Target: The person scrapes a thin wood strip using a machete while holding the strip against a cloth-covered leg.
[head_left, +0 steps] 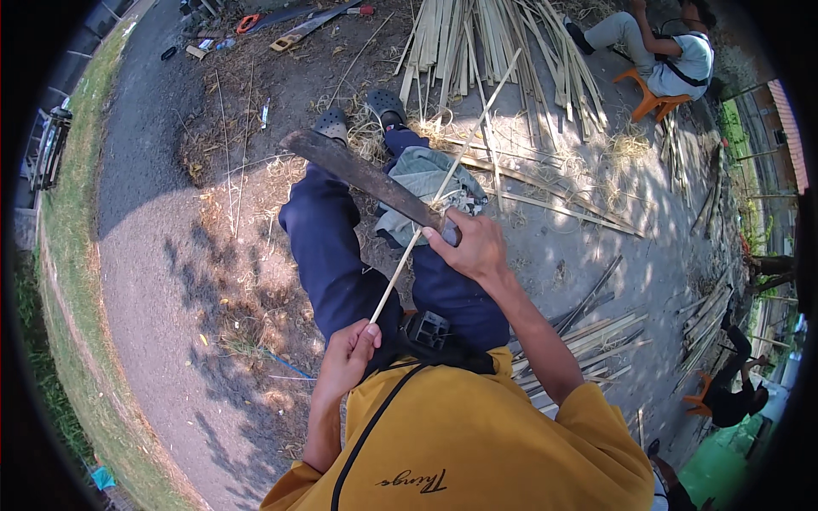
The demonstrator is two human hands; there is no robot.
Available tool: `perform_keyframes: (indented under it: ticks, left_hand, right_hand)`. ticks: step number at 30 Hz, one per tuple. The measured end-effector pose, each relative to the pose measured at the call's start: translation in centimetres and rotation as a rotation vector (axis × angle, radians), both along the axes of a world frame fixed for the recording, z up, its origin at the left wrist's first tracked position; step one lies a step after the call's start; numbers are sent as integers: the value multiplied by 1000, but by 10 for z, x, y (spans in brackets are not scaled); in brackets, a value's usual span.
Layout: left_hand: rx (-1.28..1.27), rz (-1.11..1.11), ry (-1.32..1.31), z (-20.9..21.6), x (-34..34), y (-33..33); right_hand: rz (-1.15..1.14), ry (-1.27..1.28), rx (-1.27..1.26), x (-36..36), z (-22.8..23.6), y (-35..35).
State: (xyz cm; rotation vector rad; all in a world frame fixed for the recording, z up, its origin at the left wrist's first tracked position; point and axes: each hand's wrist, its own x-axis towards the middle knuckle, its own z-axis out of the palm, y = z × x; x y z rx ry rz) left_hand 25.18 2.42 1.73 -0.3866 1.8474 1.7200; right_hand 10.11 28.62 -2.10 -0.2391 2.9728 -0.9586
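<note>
Shaving is apparently going on: pale curls (629,146) are lying on the ground (588,247), and the strip (394,281) is likely needing more trimming. It is crossing the grey cloth (420,170), reaching past its far edge, looking slim, pale and fairly straight. The left hand (347,352) is pinching its near end; the right hand (473,247) is closing firmly around the knife's (362,175) handle.
</note>
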Motion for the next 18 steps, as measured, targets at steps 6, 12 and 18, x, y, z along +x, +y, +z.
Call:
perform_keyframes:
  ticks: [6,12,18]
  left_hand:
    - [43,32,28,0,-10,7]
    - [6,-7,-40,7,33,-24]
    - [-116,-19,178,-11,-14,11]
  right_hand:
    - [17,1,-9,1,0,-2]
    - [-60,-30,-71,-5,-6,13]
    - [70,25,-44,5,-1,1]
